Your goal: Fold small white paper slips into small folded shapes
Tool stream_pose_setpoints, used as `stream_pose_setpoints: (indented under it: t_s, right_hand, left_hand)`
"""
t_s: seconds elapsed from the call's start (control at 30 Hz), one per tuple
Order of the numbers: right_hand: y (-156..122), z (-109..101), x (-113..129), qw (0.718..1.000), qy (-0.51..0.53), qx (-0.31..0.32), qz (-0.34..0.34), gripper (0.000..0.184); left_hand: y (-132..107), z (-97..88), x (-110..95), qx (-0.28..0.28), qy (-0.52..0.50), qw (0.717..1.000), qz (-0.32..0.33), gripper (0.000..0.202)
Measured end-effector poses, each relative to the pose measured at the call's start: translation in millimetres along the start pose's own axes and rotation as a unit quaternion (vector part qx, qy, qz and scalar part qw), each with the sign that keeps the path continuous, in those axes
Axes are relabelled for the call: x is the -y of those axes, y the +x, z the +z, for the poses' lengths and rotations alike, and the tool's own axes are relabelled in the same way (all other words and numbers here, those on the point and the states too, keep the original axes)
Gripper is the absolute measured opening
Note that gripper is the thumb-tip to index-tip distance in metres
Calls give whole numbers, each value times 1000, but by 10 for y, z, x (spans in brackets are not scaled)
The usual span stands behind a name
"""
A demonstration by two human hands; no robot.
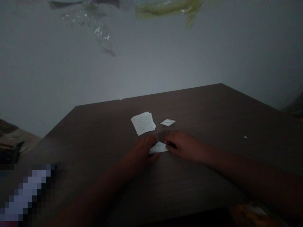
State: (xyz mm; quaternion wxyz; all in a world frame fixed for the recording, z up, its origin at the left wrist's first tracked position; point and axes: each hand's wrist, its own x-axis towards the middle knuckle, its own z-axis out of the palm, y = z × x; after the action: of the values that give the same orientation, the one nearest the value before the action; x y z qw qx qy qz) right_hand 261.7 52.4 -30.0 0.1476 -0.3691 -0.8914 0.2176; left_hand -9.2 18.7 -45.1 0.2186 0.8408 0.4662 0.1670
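Note:
A small white piece of paper (pixel 159 148) lies on the dark wooden table (pixel 213 107), and both hands are on it. My left hand (pixel 142 153) presses its left side with the fingers curled over the edge. My right hand (pixel 184 145) pinches its right end with closed fingers. Just beyond the hands sits a small stack of white paper squares (pixel 143 123). To the right of the stack lies a small folded paper piece (pixel 168 122).
A tiny white scrap (pixel 245 136) lies on the table at the right. A pale wall rises behind the table, with clear plastic (pixel 104 37) and something yellow-green (pixel 165 8) at the top. A pixelated patch covers the lower left corner.

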Motion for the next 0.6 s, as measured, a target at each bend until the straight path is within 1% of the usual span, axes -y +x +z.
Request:
stream_pose_setpoints:
  t_s: [0.1, 0.2, 0.37, 0.43, 0.5, 0.6]
  right_hand:
    - [-2, -21, 15, 1000, -10, 12, 10, 17]
    - [-11, -23, 15, 1000, -9, 10, 7, 13]
    - [-24, 5, -11, 999, 6, -11, -34, 10]
    - [-24, 11, -18, 999, 2, -13, -46, 9]
    - [-23, 12, -24, 999, -2, -13, -52, 11]
    - [-20, 10, -44, 999, -7, -10, -47, 13]
  left_hand:
    - [0, -17, 24, -10, 0, 1000, 25, 46]
    - [15, -31, 21, -7, 2, 999, 43, 47]
    - [56, -21, 27, -8, -2, 999, 49, 30]
    - [65, -13, 41, -15, -10, 999, 47, 26]
    - [68, -12, 50, -25, -16, 999, 45, 25]
    - [71, -37, 50, -26, -17, 999, 43, 19]
